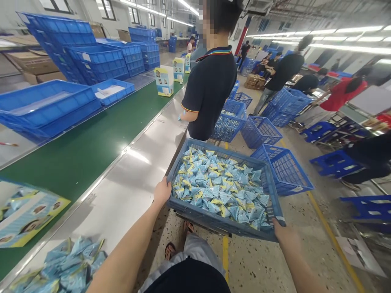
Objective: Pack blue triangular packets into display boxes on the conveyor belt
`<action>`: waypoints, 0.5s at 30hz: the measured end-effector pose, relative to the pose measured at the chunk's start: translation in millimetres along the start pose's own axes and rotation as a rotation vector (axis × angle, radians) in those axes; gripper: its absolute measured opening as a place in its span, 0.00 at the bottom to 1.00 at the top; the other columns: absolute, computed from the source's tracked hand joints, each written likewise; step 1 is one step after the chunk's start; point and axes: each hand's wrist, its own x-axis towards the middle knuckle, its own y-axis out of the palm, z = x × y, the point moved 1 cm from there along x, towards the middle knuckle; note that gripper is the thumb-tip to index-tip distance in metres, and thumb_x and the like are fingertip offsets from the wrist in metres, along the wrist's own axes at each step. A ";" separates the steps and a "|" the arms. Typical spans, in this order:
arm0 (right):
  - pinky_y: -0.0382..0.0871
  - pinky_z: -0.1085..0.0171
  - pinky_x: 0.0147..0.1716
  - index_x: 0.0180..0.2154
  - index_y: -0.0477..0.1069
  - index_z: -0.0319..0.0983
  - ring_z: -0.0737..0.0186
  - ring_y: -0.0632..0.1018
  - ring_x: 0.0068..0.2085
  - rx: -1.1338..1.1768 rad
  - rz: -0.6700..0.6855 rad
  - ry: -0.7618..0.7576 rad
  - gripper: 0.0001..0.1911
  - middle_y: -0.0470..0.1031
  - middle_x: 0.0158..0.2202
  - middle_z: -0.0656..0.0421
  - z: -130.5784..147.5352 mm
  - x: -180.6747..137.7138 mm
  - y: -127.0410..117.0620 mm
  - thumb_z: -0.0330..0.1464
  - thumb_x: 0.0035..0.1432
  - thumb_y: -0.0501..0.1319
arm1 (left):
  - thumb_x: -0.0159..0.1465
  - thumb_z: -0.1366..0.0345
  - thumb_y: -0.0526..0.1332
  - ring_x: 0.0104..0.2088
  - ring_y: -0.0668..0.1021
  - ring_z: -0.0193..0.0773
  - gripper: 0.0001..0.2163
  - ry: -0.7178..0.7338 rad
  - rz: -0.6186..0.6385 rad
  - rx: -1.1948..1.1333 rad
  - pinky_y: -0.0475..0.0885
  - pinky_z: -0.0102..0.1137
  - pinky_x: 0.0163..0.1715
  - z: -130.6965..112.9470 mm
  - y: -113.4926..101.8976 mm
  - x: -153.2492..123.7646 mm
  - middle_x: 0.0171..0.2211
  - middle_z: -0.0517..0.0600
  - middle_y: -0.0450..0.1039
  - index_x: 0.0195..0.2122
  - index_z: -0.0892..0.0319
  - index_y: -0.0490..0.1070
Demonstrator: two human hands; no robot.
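Factory floor is seen on the right, with a steel bench [122, 191] and green belt [82, 150] on the left. A blue crate [186, 211] is held out in front, level, beside the bench's edge, its long axis across the body. It is filled with blue and yellow packets [220, 183]. The left hand [161, 192] is closed on its near left corner, the right hand [282, 232] on its near right corner. More packets [67, 264] lie loose on the bench.
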 end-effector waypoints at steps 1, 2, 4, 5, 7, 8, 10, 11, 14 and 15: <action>0.80 0.19 0.61 0.44 0.96 0.48 0.11 0.92 0.66 -0.016 0.012 0.015 0.27 0.90 0.62 0.16 6.2 -5.6 -5.0 0.58 0.68 0.65 | 0.88 0.52 0.50 0.58 0.93 0.56 0.24 0.000 -0.005 0.009 0.87 0.49 0.59 -2.3 -2.0 -1.5 0.59 0.64 0.93 0.74 0.58 0.75; 0.79 0.20 0.64 0.44 0.96 0.47 0.11 0.92 0.68 -0.037 0.029 0.020 0.26 0.90 0.64 0.16 12.6 -11.5 -10.5 0.55 0.70 0.65 | 0.87 0.52 0.49 0.59 0.93 0.58 0.24 -0.001 -0.010 0.019 0.87 0.49 0.60 -4.7 -3.9 -2.7 0.59 0.65 0.93 0.72 0.57 0.76; 0.80 0.23 0.68 0.46 0.96 0.44 0.15 0.91 0.70 -0.067 0.071 0.017 0.25 0.89 0.66 0.18 24.0 -22.6 -21.5 0.51 0.74 0.63 | 0.86 0.52 0.48 0.61 0.94 0.64 0.25 -0.007 -0.019 0.037 0.86 0.50 0.59 -9.8 -6.9 -4.4 0.59 0.69 0.94 0.70 0.56 0.76; 0.80 0.25 0.69 0.47 0.96 0.44 0.18 0.92 0.70 -0.068 0.089 0.008 0.25 0.90 0.66 0.20 28.4 -26.7 -26.2 0.49 0.76 0.62 | 0.85 0.52 0.47 0.61 0.94 0.66 0.25 -0.010 -0.022 0.046 0.86 0.51 0.59 -12.3 -8.0 -4.9 0.59 0.70 0.94 0.69 0.55 0.76; 0.83 0.29 0.69 0.49 0.96 0.44 0.23 0.93 0.68 -0.054 0.100 -0.010 0.25 0.91 0.66 0.23 34.0 -30.9 -33.0 0.47 0.80 0.61 | 0.83 0.51 0.47 0.61 0.94 0.71 0.26 -0.013 -0.023 0.065 0.85 0.52 0.58 -17.1 -9.8 -5.0 0.60 0.72 0.94 0.69 0.55 0.76; 0.84 0.31 0.67 0.50 0.96 0.44 0.25 0.93 0.67 -0.045 0.096 -0.016 0.25 0.91 0.66 0.24 35.2 -31.0 -35.0 0.47 0.82 0.60 | 0.83 0.50 0.46 0.61 0.94 0.72 0.26 -0.011 -0.022 0.074 0.85 0.52 0.57 -19.3 -10.6 -4.7 0.60 0.73 0.94 0.69 0.55 0.76; 0.85 0.32 0.65 0.53 0.95 0.41 0.27 0.94 0.66 -0.031 0.089 -0.025 0.25 0.91 0.65 0.23 35.7 -28.5 -36.6 0.45 0.83 0.61 | 0.82 0.50 0.45 0.61 0.94 0.72 0.28 -0.004 -0.022 0.089 0.85 0.52 0.57 -22.9 -12.2 -3.6 0.59 0.74 0.94 0.69 0.56 0.76; 0.85 0.33 0.65 0.53 0.95 0.39 0.27 0.94 0.65 -0.026 0.088 -0.031 0.25 0.90 0.65 0.22 35.6 -26.6 -36.5 0.44 0.83 0.61 | 0.82 0.49 0.44 0.61 0.94 0.72 0.28 0.000 -0.023 0.094 0.85 0.52 0.56 -24.3 -12.9 -2.8 0.59 0.74 0.94 0.69 0.56 0.76; 0.86 0.35 0.64 0.51 0.95 0.40 0.29 0.95 0.62 -0.012 0.079 -0.042 0.24 0.92 0.61 0.24 35.8 -21.7 -36.1 0.44 0.83 0.61 | 0.80 0.48 0.43 0.59 0.94 0.73 0.29 0.003 -0.032 0.102 0.85 0.52 0.55 -27.2 -12.6 0.3 0.57 0.73 0.94 0.67 0.55 0.76; 0.86 0.36 0.62 0.48 0.95 0.41 0.30 0.95 0.60 -0.011 0.072 -0.040 0.24 0.93 0.59 0.26 35.9 -20.9 -36.3 0.44 0.83 0.61 | 0.80 0.47 0.43 0.59 0.94 0.73 0.29 0.003 -0.034 0.102 0.85 0.52 0.55 -28.1 -11.2 1.4 0.57 0.73 0.94 0.66 0.55 0.77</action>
